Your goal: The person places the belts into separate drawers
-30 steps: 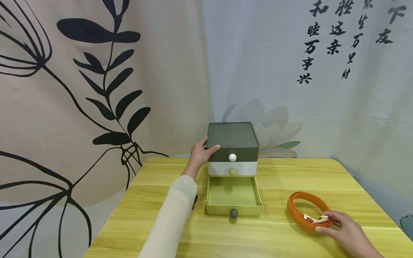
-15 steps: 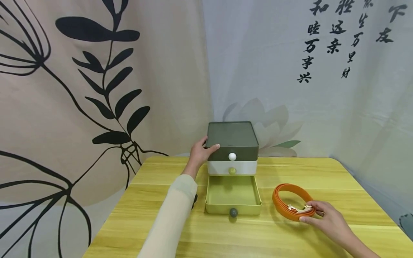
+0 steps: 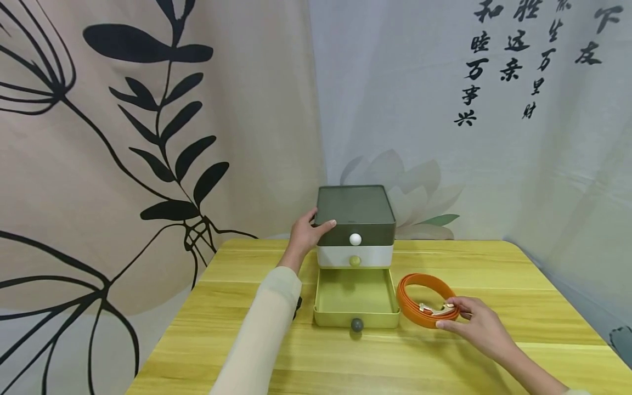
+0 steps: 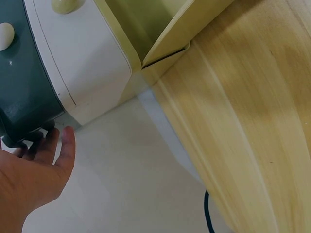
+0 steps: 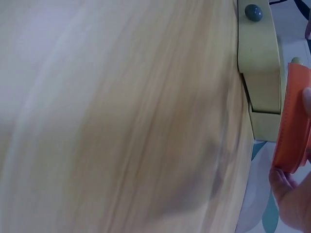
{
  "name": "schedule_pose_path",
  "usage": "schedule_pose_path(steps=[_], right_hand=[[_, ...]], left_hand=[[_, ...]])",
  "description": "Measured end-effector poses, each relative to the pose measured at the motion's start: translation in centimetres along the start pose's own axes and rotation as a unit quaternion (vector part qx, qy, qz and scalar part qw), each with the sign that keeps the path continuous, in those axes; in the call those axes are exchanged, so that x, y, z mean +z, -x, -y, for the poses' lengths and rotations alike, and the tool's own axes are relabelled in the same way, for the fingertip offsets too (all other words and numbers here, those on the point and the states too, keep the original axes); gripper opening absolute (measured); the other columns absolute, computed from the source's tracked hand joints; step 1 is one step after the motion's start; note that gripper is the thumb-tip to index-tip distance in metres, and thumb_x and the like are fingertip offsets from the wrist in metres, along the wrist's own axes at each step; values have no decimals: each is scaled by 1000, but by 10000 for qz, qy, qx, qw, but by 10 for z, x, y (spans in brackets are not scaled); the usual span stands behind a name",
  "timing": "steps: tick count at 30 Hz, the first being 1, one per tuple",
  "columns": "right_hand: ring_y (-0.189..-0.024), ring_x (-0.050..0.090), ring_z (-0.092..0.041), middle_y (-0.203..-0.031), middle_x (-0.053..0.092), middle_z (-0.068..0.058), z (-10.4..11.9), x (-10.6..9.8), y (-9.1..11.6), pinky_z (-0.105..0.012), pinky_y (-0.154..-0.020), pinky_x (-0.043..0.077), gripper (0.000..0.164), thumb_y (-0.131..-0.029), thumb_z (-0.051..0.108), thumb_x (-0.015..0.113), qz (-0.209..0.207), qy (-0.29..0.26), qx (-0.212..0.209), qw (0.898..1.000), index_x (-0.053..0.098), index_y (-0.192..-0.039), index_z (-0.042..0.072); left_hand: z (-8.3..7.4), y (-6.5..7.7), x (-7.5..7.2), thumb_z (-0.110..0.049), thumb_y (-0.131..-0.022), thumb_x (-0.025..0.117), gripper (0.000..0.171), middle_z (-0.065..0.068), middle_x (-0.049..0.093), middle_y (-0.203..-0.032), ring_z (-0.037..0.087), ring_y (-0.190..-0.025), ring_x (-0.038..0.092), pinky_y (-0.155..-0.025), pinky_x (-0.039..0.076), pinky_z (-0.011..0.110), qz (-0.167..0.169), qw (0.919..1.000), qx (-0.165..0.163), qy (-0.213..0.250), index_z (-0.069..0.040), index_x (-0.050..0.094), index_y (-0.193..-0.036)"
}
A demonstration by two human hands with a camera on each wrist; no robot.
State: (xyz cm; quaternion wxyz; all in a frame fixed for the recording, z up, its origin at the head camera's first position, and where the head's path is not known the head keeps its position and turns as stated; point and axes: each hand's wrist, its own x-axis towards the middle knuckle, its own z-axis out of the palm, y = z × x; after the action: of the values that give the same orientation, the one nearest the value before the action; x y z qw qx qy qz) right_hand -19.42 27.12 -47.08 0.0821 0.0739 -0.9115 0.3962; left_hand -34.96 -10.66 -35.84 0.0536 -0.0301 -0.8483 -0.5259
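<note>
A small drawer box (image 3: 356,206) in dark green, white and yellow stands at the back of the table. Its bottom yellow drawer (image 3: 355,320) is pulled out, with nothing inside. My left hand (image 3: 304,233) rests against the box's upper left side, thumb on the front top edge; in the left wrist view its fingers (image 4: 46,145) lie along the green side. My right hand (image 3: 476,323) pinches a coiled orange belt (image 3: 412,310) near its gold buckle (image 3: 436,310), just right of the open drawer. The belt (image 5: 291,121) is held on edge above the table in the right wrist view.
The wooden table (image 3: 207,340) reaches back to a printed curtain (image 3: 266,109). A grey knob (image 3: 357,325) sticks out from the open drawer's front. In the left wrist view a dark cable (image 4: 208,211) hangs by the table edge.
My right hand has carried the coiled belt leftward and slightly away from me, to beside the open drawer. The left hand has stayed on the box.
</note>
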Motion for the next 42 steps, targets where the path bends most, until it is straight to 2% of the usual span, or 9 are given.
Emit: schedule_pose_path(steps=[20, 29, 42], right_hand=[[-107, 62, -39, -124, 59, -20, 40, 30, -25, -50, -87, 53, 62, -73, 44, 87, 165, -139, -55, 9998, 68, -118, 5], [-107, 63, -37, -123, 61, -17, 55, 47, -34, -48, -87, 53, 62, -71, 43, 89, 218, -278, -7, 9994, 69, -117, 6], [-102, 65, -35, -120, 61, -18, 73, 67, -46, -41, -79, 57, 64, -68, 41, 91, 230, -387, -28, 9990, 69, -116, 5]], left_hand=[[1, -1, 0, -50, -89, 71, 82, 6, 32, -159, 30, -140, 38, -108, 40, 46, -25, 9999, -54, -85, -20, 33, -156], [1, -1, 0, -49, -90, 70, 83, 7, 32, -159, 31, -140, 38, -107, 41, 46, -3, 10000, -31, -72, -17, 33, -156], [-1, 0, 0, -47, -90, 71, 81, 7, 34, -158, 31, -139, 39, -107, 40, 46, -41, 10000, -25, -64, -17, 34, -156]])
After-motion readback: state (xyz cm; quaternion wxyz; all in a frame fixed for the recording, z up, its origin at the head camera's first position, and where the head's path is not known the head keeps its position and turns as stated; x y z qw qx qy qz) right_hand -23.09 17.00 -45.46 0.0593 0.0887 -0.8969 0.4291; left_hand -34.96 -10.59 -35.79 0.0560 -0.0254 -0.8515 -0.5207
